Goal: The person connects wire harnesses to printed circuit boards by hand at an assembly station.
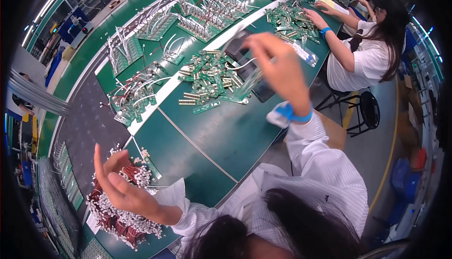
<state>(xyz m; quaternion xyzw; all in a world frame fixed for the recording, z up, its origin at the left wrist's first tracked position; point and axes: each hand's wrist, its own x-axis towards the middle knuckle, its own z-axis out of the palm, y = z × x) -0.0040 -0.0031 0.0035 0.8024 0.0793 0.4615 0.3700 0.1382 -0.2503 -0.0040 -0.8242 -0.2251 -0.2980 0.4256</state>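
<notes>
My left hand [126, 192] is raised with its fingers apart and nothing in it, above a bundle of red-brown wires with white connectors [136, 221]. My right hand [280, 66], a blue band [294, 113] at its wrist, is lifted beside a pile of narrow green circuit boards [207, 77]. Motion smears its fingers, so whether they grip anything is unclear. Just below that hand, a blurred green strip [248, 85] and a white wire [242, 64] show near the pile. A single board strip [151, 164] lies beside the wire bundle.
Boards with white wires attached [197, 21] stand in groups along the far side, with another wired cluster [134, 96] nearer. A dark device [263, 92] lies by the table edge. At right, a co-worker [362, 52] reaches into another board pile [294, 19]. A black stool [362, 113] stands on the floor.
</notes>
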